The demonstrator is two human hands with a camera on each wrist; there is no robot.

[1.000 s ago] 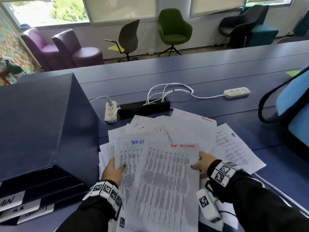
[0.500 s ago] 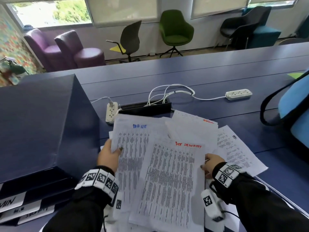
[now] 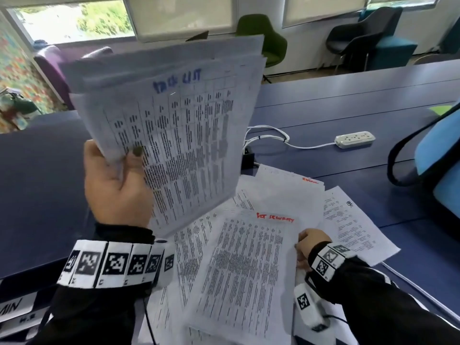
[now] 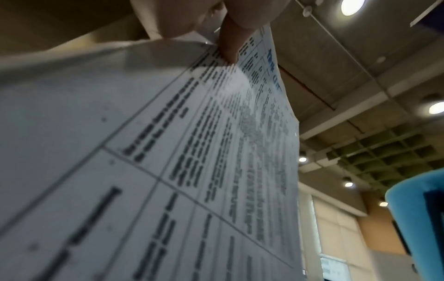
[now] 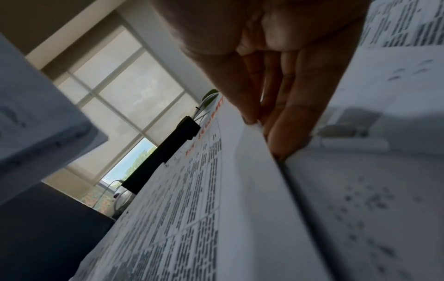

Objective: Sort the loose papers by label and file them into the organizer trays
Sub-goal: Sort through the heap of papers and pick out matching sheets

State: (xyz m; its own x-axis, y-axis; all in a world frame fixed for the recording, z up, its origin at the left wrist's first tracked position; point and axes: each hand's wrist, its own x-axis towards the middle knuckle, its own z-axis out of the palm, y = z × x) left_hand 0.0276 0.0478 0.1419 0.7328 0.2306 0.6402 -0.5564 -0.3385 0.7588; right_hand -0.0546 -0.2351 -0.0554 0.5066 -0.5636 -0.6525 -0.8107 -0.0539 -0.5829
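My left hand (image 3: 117, 185) grips a thin bundle of printed sheets with a blue handwritten label (image 3: 179, 135), held up off the table and tilted toward me. The left wrist view shows the thumb (image 4: 228, 41) pressed on the top sheet (image 4: 192, 171). My right hand (image 3: 311, 242) pinches the right edge of a sheet with a red label (image 3: 244, 270) lying on the loose pile; the right wrist view shows that hand (image 5: 276, 85) with thumb above and fingers under that sheet (image 5: 192, 190). The dark blue organizer (image 3: 37, 195) stands at the left, its labelled trays (image 3: 15, 307) at the bottom left corner.
More loose papers (image 3: 353, 220) spread to the right on the blue table (image 3: 348, 100). A white power strip (image 3: 354, 139) with its cable lies behind them, beside a black cable box (image 3: 247, 159). A blue bag (image 3: 438, 170) sits at the right edge. Chairs stand beyond the table.
My left hand has lifted the blue-labelled bundle from the pile up in front of me. The right hand has stayed at the red-labelled sheet's right edge.
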